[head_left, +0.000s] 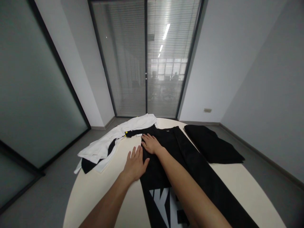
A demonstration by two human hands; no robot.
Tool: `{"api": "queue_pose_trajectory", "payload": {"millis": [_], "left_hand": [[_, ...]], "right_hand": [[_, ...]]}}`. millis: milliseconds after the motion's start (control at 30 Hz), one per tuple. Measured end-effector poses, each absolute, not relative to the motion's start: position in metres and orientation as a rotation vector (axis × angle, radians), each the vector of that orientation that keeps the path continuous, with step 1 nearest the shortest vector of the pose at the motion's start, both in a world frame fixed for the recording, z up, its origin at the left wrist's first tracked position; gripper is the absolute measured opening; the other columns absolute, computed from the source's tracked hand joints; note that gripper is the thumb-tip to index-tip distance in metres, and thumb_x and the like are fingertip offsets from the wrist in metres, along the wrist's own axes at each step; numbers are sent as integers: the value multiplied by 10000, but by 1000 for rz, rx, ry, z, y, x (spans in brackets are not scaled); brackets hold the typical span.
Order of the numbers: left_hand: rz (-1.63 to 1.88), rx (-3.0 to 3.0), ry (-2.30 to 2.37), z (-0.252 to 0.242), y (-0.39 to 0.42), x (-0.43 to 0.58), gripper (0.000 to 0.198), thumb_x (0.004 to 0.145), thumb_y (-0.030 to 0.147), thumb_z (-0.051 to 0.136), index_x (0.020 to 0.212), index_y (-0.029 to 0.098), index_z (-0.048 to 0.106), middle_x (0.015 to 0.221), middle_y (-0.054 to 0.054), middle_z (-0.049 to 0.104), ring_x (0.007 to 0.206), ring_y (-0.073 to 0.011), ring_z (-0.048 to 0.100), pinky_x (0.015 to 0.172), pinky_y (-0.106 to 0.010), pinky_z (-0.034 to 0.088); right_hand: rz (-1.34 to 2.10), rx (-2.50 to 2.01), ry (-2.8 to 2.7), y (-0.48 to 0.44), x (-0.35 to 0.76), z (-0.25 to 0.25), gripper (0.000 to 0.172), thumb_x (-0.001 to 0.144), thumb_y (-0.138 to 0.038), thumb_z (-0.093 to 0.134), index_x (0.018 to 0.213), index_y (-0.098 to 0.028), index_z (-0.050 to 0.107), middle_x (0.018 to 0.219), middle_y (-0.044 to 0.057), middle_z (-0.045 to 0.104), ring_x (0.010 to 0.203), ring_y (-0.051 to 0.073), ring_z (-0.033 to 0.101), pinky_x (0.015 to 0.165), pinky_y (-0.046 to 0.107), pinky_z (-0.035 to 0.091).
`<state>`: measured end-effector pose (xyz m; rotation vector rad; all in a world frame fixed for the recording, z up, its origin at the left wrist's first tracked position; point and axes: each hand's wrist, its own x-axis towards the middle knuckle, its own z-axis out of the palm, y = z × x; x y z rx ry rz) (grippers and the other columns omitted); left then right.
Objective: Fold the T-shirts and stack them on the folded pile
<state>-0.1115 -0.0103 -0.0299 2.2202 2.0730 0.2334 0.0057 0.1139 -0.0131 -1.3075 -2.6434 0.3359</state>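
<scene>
A long black cloth garment with white lettering lies flat on the round cream tabletop, its long axis running from near right to far left. The left hand rests flat and released on its left edge; the right hand, equally released, presses farther along. Beyond lie a crumpled white cloth garment at far left and a folded black cloth at far right.

Two bare forearms are showing from the bottom edge, with no sleeves, cuffs or gloves covering them as far back as the view reaches. The left hand and the right hand are wearing no rings, watch or bracelet. Fingernails are looking short and unpainted, though they are showing too small for certainty.
</scene>
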Motion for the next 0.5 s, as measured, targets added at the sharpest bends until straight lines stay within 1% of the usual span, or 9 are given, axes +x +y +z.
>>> {"api": "queue_pose_trajectory", "payload": {"millis": [133, 200, 267, 333, 400, 500], "left_hand": [[257, 2250, 2083, -30, -10, -111, 700, 987, 523, 338, 1538, 91, 343, 1617, -171, 291, 1506, -381, 211, 1188, -559, 195], [305, 2263, 2098, -25, -10, -110, 670, 988, 505, 366, 1504, 79, 394, 1585, -182, 364, 1476, -377, 286, 1173, -530, 243], [391, 2256, 2156, -18, -10, -110, 582, 1004, 459, 362, 1427, 79, 483, 1465, -189, 521, 1367, -340, 445, 1115, -457, 342], [456, 2212, 2276, -10, -10, -111, 468, 1015, 395, 357, 1303, 102, 580, 1270, -171, 643, 1192, -299, 564, 999, -397, 429], [451, 2157, 2394, -4, -10, -112, 373, 1002, 359, 402, 1172, 129, 642, 1124, -148, 670, 1073, -287, 595, 893, -379, 460], [389, 2118, 2444, -1, -9, -114, 289, 970, 365, 485, 1030, 152, 671, 1043, -132, 665, 1027, -292, 600, 828, -376, 455]], "right_hand": [[314, -1329, -2626, 120, 4, -15, 568, 1019, -405, 335, 1548, -196, 345, 1633, 84, 292, 1513, 296, 218, 1205, 557, 191], [262, -1326, -2615, 119, 5, -13, 546, 1018, -393, 354, 1526, -197, 382, 1615, 90, 335, 1497, 289, 257, 1203, 542, 194], [182, -1325, -2586, 114, 9, -7, 495, 1010, -364, 389, 1469, -195, 460, 1568, 105, 413, 1449, 281, 336, 1184, 496, 242], [108, -1347, -2543, 105, 14, 0, 417, 998, -316, 415, 1368, -182, 553, 1457, 132, 524, 1352, 279, 444, 1122, 453, 330], [69, -1393, -2504, 94, 23, 8, 352, 986, -290, 432, 1256, -166, 621, 1303, 150, 612, 1215, 278, 545, 1024, 424, 415], [19, -1458, -2482, 74, 39, 17, 302, 967, -308, 475, 1140, -164, 676, 1164, 136, 661, 1070, 274, 611, 906, 393, 475]]}}
